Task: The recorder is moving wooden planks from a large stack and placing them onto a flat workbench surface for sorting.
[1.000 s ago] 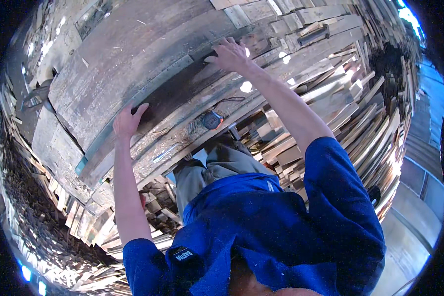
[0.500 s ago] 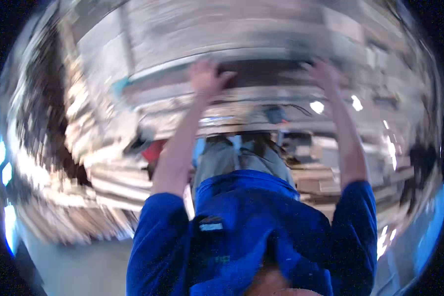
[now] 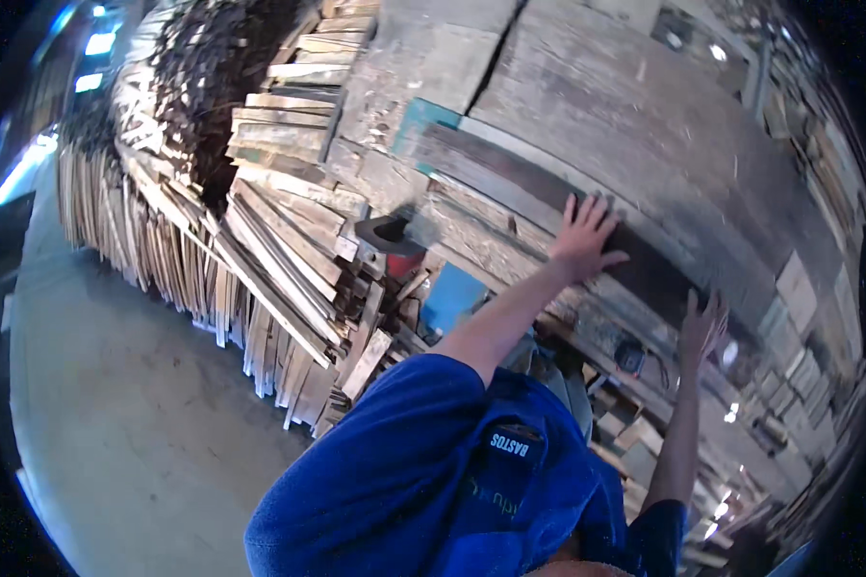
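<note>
A long dark wooden board [image 3: 505, 173] lies slanting across the wooden workbench [image 3: 625, 96], from upper left to lower right. Flat on its near half rests my left hand [image 3: 585, 240], fingers spread and thumb out to the side. Farther along, at the right end of the board, my right hand [image 3: 702, 329] touches it with fingers stretched out and partly apart. Neither hand is wrapped around anything. A teal-green piece [image 3: 412, 125] shows under the board's left end, and a pale strip runs along the board's far side.
Many sawn wood strips [image 3: 289, 269] are piled at the left, beside a grey floor [image 3: 154, 385]. Between bench and pile are a dark curved object [image 3: 387, 231] and a blue panel [image 3: 452, 298]. A small black device [image 3: 629, 358] lies near my right forearm. Wood offcuts [image 3: 799, 385] sit at right.
The view has swung round, so the board now slants instead of running level, and the woodpile and floor show at left. Both hands are still on the board.
</note>
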Action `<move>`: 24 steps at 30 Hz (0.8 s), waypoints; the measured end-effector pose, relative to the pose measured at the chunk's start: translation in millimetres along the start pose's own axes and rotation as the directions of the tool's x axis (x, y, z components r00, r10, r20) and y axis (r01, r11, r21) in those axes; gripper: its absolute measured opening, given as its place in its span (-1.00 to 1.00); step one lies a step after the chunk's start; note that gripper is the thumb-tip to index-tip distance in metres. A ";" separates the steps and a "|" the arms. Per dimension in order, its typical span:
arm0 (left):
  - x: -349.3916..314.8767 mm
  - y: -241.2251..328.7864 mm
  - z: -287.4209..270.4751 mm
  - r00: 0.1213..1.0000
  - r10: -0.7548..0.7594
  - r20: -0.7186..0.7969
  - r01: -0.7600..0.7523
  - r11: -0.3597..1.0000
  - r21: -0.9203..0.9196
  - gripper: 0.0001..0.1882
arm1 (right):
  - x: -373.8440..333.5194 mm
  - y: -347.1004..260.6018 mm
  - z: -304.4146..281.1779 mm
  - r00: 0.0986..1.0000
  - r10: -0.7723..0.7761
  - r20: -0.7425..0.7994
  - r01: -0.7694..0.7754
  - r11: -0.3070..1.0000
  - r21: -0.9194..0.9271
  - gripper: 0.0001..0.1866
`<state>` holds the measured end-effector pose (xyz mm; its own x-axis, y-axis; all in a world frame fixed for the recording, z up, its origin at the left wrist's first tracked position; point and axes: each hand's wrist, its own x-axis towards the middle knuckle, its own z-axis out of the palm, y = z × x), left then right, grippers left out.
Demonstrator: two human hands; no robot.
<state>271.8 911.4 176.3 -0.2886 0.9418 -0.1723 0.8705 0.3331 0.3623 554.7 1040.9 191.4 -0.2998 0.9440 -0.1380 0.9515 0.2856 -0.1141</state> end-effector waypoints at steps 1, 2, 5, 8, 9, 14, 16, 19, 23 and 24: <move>4.4 4.1 -5.3 0.999 0.004 0.048 -0.003 1.000 -0.018 -0.13 | -7.6 0.7 12.6 0.998 -0.032 -0.061 0.033 0.999 0.010 -0.32; 5.7 3.2 -6.4 1.000 0.009 0.030 -0.008 1.000 -0.025 -0.12 | -14.0 -0.6 24.7 0.991 -0.069 -0.116 0.071 0.997 0.019 -0.33; -4.5 -11.2 7.9 0.996 -0.008 -0.085 0.002 0.998 -0.068 -0.10 | -28.4 -25.2 33.1 0.976 -0.135 -0.168 0.136 0.991 -0.009 -0.32; -2.1 -4.5 5.9 1.000 0.001 0.005 -0.001 0.997 -0.072 -0.10 | -30.7 -19.4 38.6 0.988 -0.043 -0.151 0.045 0.999 0.013 -0.30; -2.8 -5.3 6.6 1.000 0.006 0.005 -0.005 0.998 -0.057 -0.09 | -30.6 -19.8 42.5 0.976 -0.059 -0.209 0.063 0.998 0.014 -0.30; -6.3 -4.4 7.3 0.998 0.022 -0.055 -0.027 0.996 -0.082 -0.12 | -30.5 -20.0 61.8 0.945 0.000 -0.327 -0.007 1.000 -0.019 -0.36; -3.7 -2.9 3.1 0.999 0.027 -0.029 -0.030 0.995 -0.097 -0.13 | -26.9 -24.2 57.3 0.946 0.060 -0.319 -0.072 0.997 -0.029 -0.40; -10.1 -7.0 5.6 0.995 0.039 -0.087 -0.046 0.997 -0.069 -0.14 | -30.1 -33.8 55.9 0.944 0.080 -0.321 -0.085 0.996 -0.002 -0.40; -15.2 -9.6 11.2 0.988 0.056 -0.146 -0.067 0.995 -0.069 -0.14 | -35.0 -26.2 70.7 0.923 0.078 -0.377 -0.080 0.997 0.009 -0.36; -15.0 -8.1 11.0 0.988 0.063 -0.141 -0.072 0.996 -0.058 -0.13 | -34.3 -23.0 72.2 0.918 0.081 -0.389 -0.087 0.996 0.003 -0.36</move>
<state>273.4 894.1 165.8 -0.2864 0.9579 -0.0177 0.8644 0.2664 0.4264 538.1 990.0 127.8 -0.1717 0.9537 0.2471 0.9737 0.2023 -0.1044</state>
